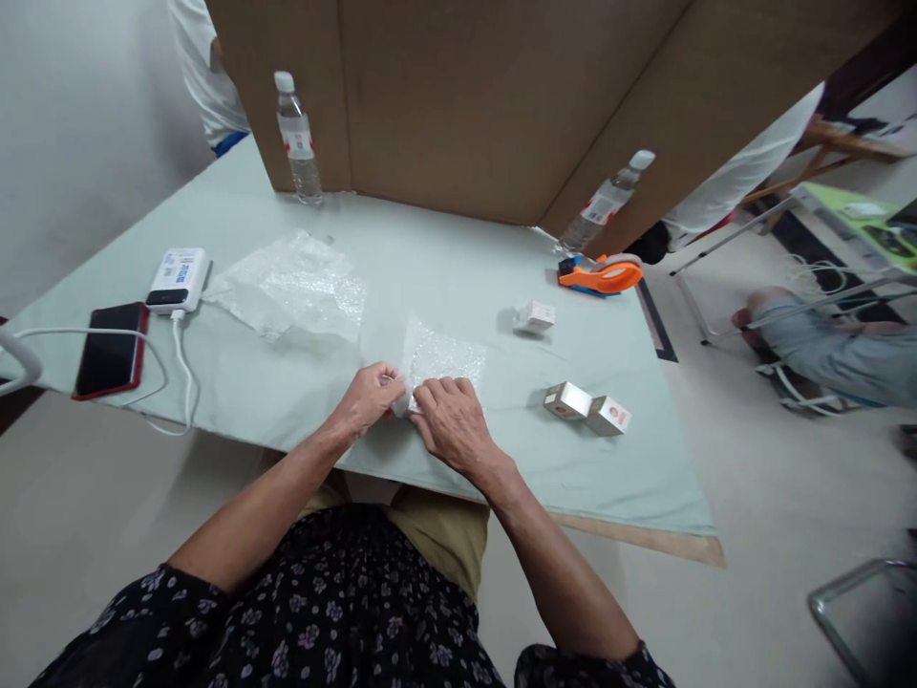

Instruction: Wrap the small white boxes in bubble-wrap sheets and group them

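Head view over a pale green table (458, 277). Left hand (369, 397) and right hand (451, 420) side by side at the near edge, both closed in a pinch on the near end of a small bubble-wrap sheet (444, 355), apparently around a small white item (401, 401) almost hidden between the fingers; its identity not discernible. Sheet flat on the cloth, stretching away from the hands. Judged light, soft and limp, somewhat slippery, easily creased, so best held at an edge or corner with fingertips rather than mid-sheet. Larger bubble-wrap pile (290, 287) to the left, well apart. Three small boxes to the right: one (536, 316) farther back, two touching (587, 408) nearer. Orange tape dispenser (600, 275) beyond, two water bottles (299, 139) against a cardboard screen (501, 96). Phone (110, 350) and power bank (178, 280) at far left.
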The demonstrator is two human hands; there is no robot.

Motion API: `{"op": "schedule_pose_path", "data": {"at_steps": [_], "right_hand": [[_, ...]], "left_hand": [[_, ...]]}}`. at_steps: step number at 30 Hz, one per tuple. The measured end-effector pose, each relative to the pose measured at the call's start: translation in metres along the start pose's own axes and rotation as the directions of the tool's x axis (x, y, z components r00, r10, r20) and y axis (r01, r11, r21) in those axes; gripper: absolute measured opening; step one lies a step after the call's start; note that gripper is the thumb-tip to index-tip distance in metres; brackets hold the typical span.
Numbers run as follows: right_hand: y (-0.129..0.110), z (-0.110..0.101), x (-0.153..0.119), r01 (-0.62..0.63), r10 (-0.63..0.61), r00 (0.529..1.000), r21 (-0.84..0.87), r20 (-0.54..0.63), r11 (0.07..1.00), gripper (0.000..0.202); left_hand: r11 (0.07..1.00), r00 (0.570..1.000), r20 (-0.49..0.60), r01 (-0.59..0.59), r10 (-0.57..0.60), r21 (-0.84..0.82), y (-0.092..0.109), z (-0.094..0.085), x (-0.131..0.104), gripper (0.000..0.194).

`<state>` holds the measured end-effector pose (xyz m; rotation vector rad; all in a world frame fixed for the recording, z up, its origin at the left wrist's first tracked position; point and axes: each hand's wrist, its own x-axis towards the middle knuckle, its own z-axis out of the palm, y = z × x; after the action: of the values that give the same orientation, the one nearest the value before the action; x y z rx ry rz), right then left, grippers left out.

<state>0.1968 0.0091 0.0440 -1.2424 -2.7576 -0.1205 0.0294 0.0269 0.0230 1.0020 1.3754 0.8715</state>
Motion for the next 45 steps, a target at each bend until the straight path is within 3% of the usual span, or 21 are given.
{"op": "schedule_pose_path", "data": {"at_steps": [5,8,10,13,15,17,20,23,28,33,38,45], "right_hand": [[0.001,-0.003,-0.010,-0.003,0.005,1.000,0.090,-0.016,0.996,0.013],[0.004,-0.003,-0.016,0.013,-0.003,0.998,0.156,-0.061,0.988,0.015],[0.006,-0.002,-0.020,0.023,0.001,0.994,0.224,-0.108,0.974,0.021],[0.010,0.001,-0.028,-0.011,0.094,0.970,0.346,-0.222,0.938,0.025],[0.013,0.003,-0.039,-0.141,0.289,0.907,0.426,-0.307,0.894,0.020],[0.017,0.007,-0.055,-0.339,0.540,0.787,0.523,-0.299,0.782,0.019],[0.021,0.013,-0.079,-0.592,0.778,0.627,0.628,-0.035,0.505,0.038],[0.017,0.017,-0.091,-0.701,0.810,0.548,0.643,0.210,0.308,0.059],[0.005,0.020,-0.076,-0.732,0.830,0.480,0.652,0.285,0.199,0.078],[0.003,0.031,-0.054,-0.696,0.867,0.445,0.696,0.225,0.177,0.087],[0.000,0.045,-0.042,-0.525,0.846,0.503,0.840,0.177,0.136,0.086],[0.000,0.044,-0.034,-0.426,0.848,0.517,0.894,0.118,0.136,0.071]], "left_hand": [[0.999,0.993,0.114,0.024,-0.027,0.032,0.008,0.004,-0.005,0.026],[0.971,0.978,0.195,-0.119,0.078,0.207,0.009,0.003,-0.009,0.029],[0.865,0.950,0.236,-0.290,0.206,0.410,0.008,0.005,-0.012,0.020],[0.555,0.874,0.303,-0.478,0.380,0.681,0.006,0.009,-0.016,0.018],[0.379,0.818,0.343,-0.532,0.462,0.757,0.006,0.011,-0.017,0.019],[0.298,0.768,0.383,-0.578,0.513,0.760,0.006,0.012,-0.015,0.017],[0.289,0.734,0.462,-0.643,0.497,0.709,0.003,0.012,-0.010,0.017],[0.304,0.742,0.502,-0.652,0.445,0.694,-0.001,0.013,-0.005,0.017],[0.273,0.739,0.509,-0.651,0.442,0.708,-0.001,0.013,-0.004,0.015],[0.236,0.754,0.504,-0.627,0.421,0.742,0.005,0.012,-0.010,0.014],[0.189,0.797,0.445,-0.550,0.408,0.813,0.006,0.019,-0.024,0.019],[0.187,0.849,0.397,-0.478,0.348,0.858,0.017,0.022,-0.026,0.021]]}}
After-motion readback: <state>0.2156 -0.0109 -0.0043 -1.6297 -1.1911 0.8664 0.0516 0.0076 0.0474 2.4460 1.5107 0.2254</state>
